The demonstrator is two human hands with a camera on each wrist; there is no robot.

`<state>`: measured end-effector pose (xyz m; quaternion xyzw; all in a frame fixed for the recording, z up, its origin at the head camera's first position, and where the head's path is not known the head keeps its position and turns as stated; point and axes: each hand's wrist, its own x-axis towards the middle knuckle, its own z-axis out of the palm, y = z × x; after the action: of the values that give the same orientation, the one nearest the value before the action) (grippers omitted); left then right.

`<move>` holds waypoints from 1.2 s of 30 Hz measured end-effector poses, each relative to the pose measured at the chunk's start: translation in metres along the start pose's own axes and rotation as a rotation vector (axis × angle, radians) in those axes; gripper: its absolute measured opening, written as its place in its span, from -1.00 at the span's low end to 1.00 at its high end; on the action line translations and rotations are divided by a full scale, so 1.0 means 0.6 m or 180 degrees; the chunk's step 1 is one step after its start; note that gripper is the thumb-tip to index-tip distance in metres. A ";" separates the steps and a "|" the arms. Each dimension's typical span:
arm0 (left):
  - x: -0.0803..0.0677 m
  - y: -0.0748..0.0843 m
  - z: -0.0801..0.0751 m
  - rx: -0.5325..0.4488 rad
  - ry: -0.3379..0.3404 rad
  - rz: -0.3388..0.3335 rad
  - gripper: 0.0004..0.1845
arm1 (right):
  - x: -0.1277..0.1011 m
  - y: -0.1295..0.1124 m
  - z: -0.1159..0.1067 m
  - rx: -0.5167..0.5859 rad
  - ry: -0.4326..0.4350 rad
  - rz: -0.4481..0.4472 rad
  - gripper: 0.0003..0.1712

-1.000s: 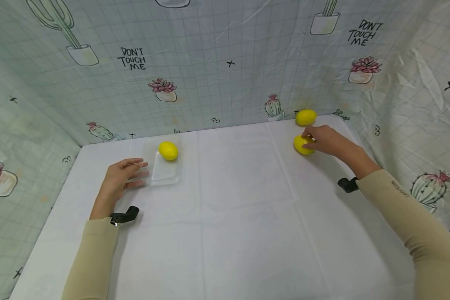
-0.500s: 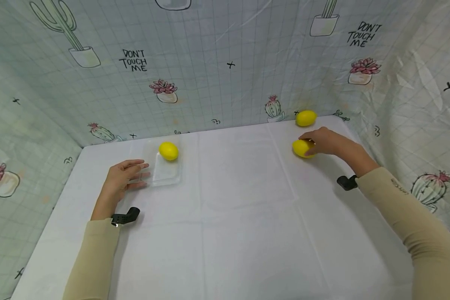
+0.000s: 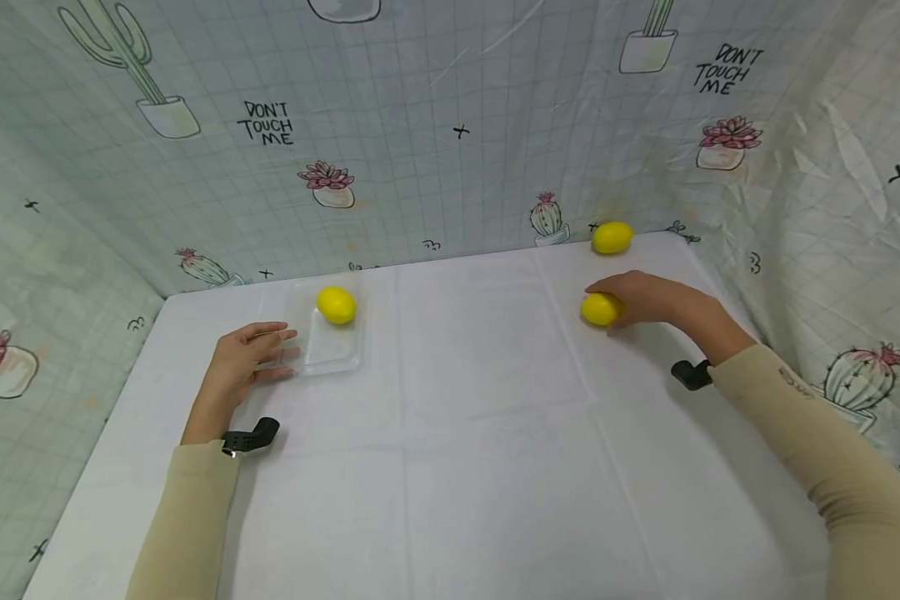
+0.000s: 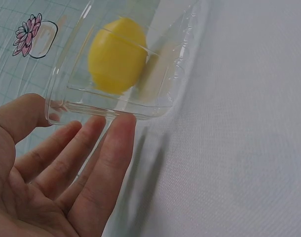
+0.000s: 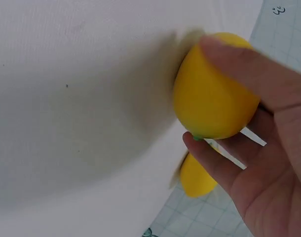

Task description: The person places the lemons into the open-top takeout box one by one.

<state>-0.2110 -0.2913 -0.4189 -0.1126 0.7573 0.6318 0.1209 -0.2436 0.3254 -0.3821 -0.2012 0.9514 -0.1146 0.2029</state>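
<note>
Fingers of my left hand (image 3: 242, 360) touch the near side wall of a clear plastic tray (image 4: 172, 96), with the thumb at its rim. A yellow lemon (image 3: 336, 305) lies inside that tray, toward its back. On the right, my right hand (image 3: 648, 300) holds a second lemon (image 3: 600, 309) between thumb and fingers; the palm side hides part of it in the head view. In the right wrist view this lemon (image 5: 214, 91) shows a small green tip by one fingertip. A third lemon (image 5: 196, 177) rests beyond the hand, near the table's back edge.
A white cloth covers the table (image 3: 487, 450). Behind it and along both sides hangs a curtain (image 3: 412, 158) printed with cacti and words. A black wrist strap mount (image 3: 251, 436) sits on the left wrist, and a similar one (image 3: 692, 375) on the right.
My right hand has shifted a little toward me and to the left, taking its lemon away from the one at the back. The left hand and the tray have stayed in place.
</note>
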 end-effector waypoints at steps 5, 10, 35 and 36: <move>0.002 -0.002 0.000 0.0050 0.0029 -0.0037 -0.34 | -0.002 -0.005 -0.001 -0.0100 -0.0074 -0.0031 -0.21; 0.003 -0.003 0.000 0.0111 0.0049 -0.0041 -0.35 | -0.002 -0.002 0.000 -0.0227 0.0009 -0.0022 -0.20; -0.003 0.003 0.001 -0.0017 -0.0035 0.0046 -0.35 | -0.008 -0.006 -0.001 -0.0156 0.0102 0.0040 -0.09; -0.003 0.003 0.001 -0.0004 -0.0031 0.0044 -0.35 | -0.008 -0.006 -0.001 -0.0171 0.0099 0.0032 -0.07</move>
<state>-0.2097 -0.2904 -0.4168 -0.1044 0.7570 0.6337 0.1202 -0.2387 0.3241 -0.3789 -0.2000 0.9582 -0.0910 0.1832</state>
